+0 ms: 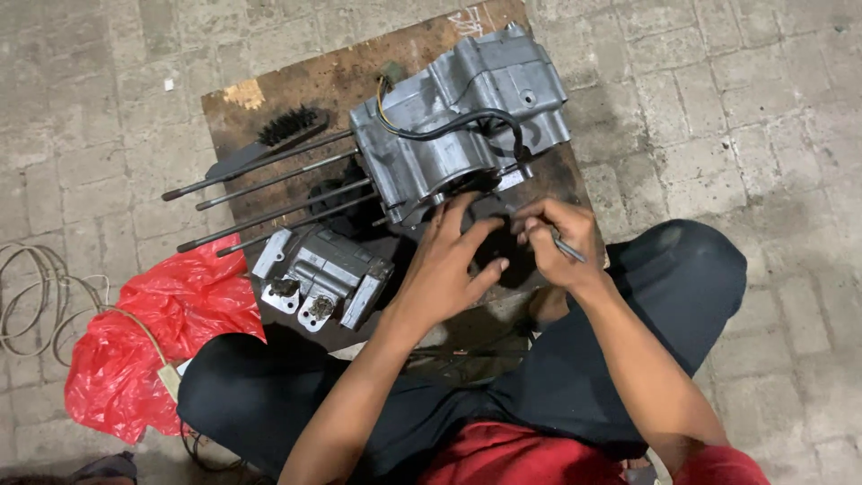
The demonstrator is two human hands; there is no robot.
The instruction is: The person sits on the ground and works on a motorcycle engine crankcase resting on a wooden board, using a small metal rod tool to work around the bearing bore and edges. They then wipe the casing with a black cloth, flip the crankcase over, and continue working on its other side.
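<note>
Hands (pixel 503 247) at engine case (pixel 462 112); red bag (pixel 153 332) crumpled, contents hidden.

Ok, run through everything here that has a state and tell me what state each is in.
Engine case: on its side, four rods sticking out.
Left hand: fingers spread on a dark part.
Right hand: closed around a thin metal tool.
Cylinder head: lying loose.
Brush: lying flat.
Red bag: crumpled.

A black-bristled brush (pixel 283 130) lies at the far left of the worn wooden bench (pixel 332 76). A crumpled red plastic bag (pixel 148 337) sits on the grey paved floor (pixel 754 126) at left, beside a coiled pale cord (pixel 36 287).
</note>
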